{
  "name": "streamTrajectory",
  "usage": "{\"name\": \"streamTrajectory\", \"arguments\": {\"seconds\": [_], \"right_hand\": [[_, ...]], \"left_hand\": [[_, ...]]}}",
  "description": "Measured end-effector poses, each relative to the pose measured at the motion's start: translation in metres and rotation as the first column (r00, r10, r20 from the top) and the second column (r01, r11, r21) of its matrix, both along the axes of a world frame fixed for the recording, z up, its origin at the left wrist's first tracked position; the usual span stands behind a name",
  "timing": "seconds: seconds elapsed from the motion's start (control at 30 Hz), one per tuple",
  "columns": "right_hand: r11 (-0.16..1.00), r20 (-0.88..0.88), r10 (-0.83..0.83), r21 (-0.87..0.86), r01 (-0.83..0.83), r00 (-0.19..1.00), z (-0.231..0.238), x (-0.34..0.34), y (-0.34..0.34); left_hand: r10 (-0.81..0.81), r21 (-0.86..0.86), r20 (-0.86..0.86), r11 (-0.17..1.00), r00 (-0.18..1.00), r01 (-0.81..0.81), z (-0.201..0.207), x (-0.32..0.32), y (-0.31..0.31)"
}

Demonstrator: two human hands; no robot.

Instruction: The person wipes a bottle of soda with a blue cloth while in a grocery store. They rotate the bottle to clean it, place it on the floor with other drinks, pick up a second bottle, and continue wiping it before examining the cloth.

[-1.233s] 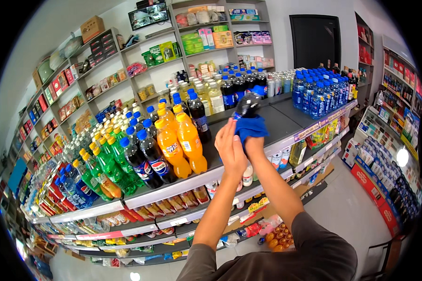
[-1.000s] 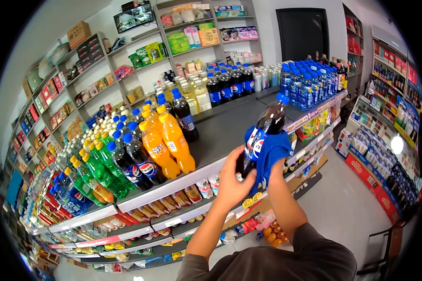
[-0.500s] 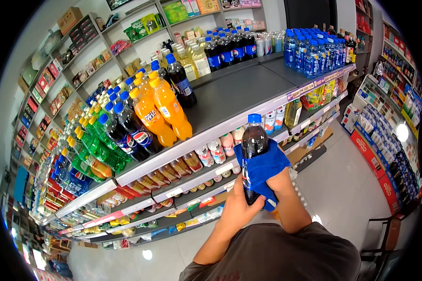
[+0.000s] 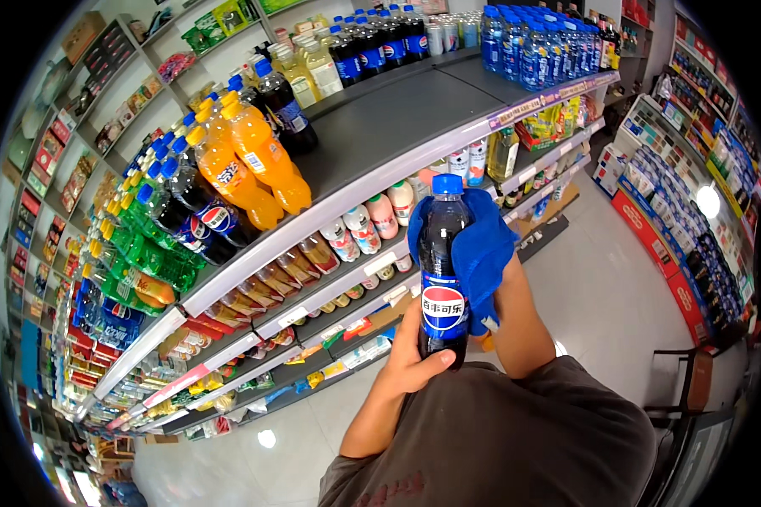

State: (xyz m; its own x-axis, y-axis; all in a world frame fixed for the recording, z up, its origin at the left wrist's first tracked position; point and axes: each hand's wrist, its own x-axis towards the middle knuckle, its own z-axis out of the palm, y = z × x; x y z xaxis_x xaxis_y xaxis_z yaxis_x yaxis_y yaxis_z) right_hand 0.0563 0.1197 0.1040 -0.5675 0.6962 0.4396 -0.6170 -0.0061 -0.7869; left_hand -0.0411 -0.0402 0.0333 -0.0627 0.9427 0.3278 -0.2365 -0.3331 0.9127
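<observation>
A cola bottle (image 4: 443,253) with a blue cap and a blue label stands upright in front of my chest, its label facing me. My left hand (image 4: 412,359) is closed round its lower end, the thumb lying across the base. Against the bottle's back and right side lies a blue cloth (image 4: 484,245), bunched around its upper half. My right hand (image 4: 507,291) is behind the cloth and presses it to the bottle; the fingers are covered, and just the wrist side shows.
A dark shelf top (image 4: 380,127) runs across ahead of me. On it stand orange soda bottles (image 4: 266,160), more cola bottles (image 4: 283,110), green soda bottles (image 4: 139,253) and blue-capped water bottles (image 4: 541,51). Lower tiers hold drinks cartons and cans. A wooden chair (image 4: 693,380) stands at right.
The bottle has turned so its label faces me and come slightly nearer my body. The cloth has moved up behind its neck, and my left hand sits at its base. The view has shifted.
</observation>
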Motion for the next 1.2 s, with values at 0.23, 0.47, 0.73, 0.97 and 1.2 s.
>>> {"name": "streamTrajectory", "arguments": {"seconds": [0.23,0.47,0.73,0.97,1.2], "right_hand": [[0.805,-0.357,0.360,-0.349,-0.480,0.862,0.016,-0.001,-0.011],[0.994,-0.049,0.090,-0.058,-0.093,0.995,0.028,0.015,-0.013],[0.884,0.158,-0.371,0.363,0.295,0.915,0.008,0.006,-0.038],[0.985,0.073,0.114,0.125,-0.123,0.991,-0.003,0.022,-0.010],[0.698,-0.244,0.714,0.191,-0.690,0.656,-0.007,0.004,-0.019]], "left_hand": [[-0.416,0.000,0.380,0.893,0.826,0.450,-0.033,-0.012,0.010],[-0.626,0.150,0.560,0.720,0.542,0.677,-0.049,-0.025,0.032],[0.501,0.132,-0.699,0.792,0.510,-0.597,-0.012,0.001,0.032],[0.022,-0.042,-0.394,0.998,0.919,-0.042,-0.005,-0.013,0.030],[-0.863,0.236,0.393,0.428,0.317,0.872,-0.052,-0.006,0.035]]}}
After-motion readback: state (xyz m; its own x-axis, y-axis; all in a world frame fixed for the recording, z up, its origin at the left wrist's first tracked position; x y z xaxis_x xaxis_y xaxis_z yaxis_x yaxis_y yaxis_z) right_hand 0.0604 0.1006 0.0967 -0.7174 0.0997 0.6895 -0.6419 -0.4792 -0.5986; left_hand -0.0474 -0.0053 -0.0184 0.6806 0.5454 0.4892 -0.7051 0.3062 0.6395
